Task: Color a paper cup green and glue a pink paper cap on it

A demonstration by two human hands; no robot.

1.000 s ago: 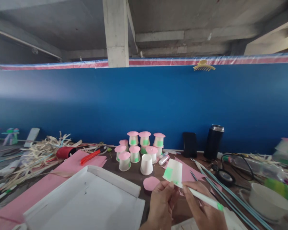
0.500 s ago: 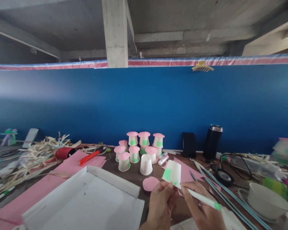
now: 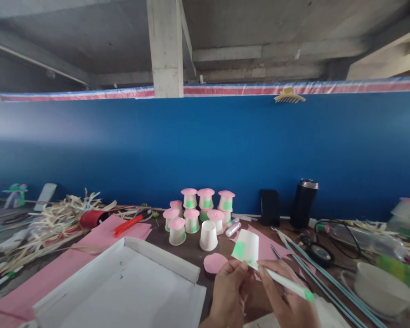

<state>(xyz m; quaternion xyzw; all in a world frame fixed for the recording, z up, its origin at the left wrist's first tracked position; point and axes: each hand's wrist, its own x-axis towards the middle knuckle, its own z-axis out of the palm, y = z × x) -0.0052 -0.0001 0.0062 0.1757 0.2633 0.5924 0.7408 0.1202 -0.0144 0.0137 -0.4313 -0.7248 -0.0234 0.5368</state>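
Left hand (image 3: 228, 292): pinching the near rim of a white paper cup (image 3: 251, 243) between thumb and fingertips.
Right hand (image 3: 289, 303): gripping a white-barrelled green marker (image 3: 289, 283) like a pen, aimed at that rim; tip contact too small to tell.
Held cup: raised before a pink paper sheet (image 3: 266, 246), upside down and tilted, green patch on its left side, green dabs near the rim.
Left edge: just beside a pink paper disc (image 3: 215, 262); beyond that, a white cardboard tray (image 3: 167, 259).
Right edge: bounded by long light-blue strips (image 3: 323, 270).
Far side: crowded with pink-topped paper cups (image 3: 192, 223) and one plain upturned cup (image 3: 208, 236).
Open room: narrow strip of brown tabletop (image 3: 191, 256) between tray and cups.
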